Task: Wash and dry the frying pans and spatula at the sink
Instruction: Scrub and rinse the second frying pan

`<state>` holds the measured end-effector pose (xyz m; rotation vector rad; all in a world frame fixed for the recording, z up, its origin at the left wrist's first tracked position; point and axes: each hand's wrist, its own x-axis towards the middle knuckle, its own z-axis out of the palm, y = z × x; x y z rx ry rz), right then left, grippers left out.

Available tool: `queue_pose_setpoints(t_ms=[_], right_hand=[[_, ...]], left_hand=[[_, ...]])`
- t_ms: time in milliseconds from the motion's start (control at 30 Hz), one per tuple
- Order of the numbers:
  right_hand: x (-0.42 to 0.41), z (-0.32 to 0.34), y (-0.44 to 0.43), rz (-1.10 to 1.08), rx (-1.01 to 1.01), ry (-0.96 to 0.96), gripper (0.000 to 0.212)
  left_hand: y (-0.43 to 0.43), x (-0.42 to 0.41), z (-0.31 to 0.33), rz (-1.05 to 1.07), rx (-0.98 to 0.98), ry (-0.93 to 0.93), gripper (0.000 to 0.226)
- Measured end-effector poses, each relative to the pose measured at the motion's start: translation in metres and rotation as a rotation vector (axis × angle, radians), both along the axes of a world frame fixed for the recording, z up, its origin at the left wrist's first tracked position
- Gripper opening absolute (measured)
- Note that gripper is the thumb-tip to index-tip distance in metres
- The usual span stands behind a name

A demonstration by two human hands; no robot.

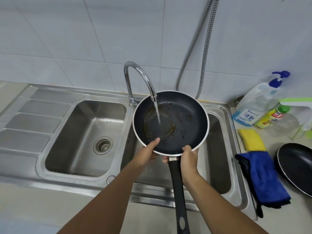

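Sink below white tiled wall

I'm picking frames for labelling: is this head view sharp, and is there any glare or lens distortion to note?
Head view: evenly lit and sharp, with soft shadows; glare streaks on the faucet and inside the sink; the wide lens bows the counter edge and stretches the soap bottle at the right; the frying pan reads clearly.

Pan under faucet — cloth right (counter).
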<state>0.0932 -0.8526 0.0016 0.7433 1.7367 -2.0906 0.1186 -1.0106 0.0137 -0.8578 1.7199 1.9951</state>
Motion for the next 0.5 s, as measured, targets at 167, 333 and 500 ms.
queue_pose_setpoints(t_ms=[167, 333, 500], right_hand=[[0.008, 0.014, -0.012, 0.01, 0.026, 0.068, 0.057], [0.004, 0.015, -0.008, 0.027, 0.013, 0.07, 0.058], [0.008, 0.01, -0.009, 0.002, 0.019, 0.088, 0.051]], left_hand=[[0.002, -0.002, -0.001, 0.134, 0.04, -0.041, 0.049], [0.015, -0.002, 0.008, 0.219, 0.184, 0.01, 0.03], [0.029, 0.001, 0.009, 0.165, 0.266, -0.088, 0.041]])
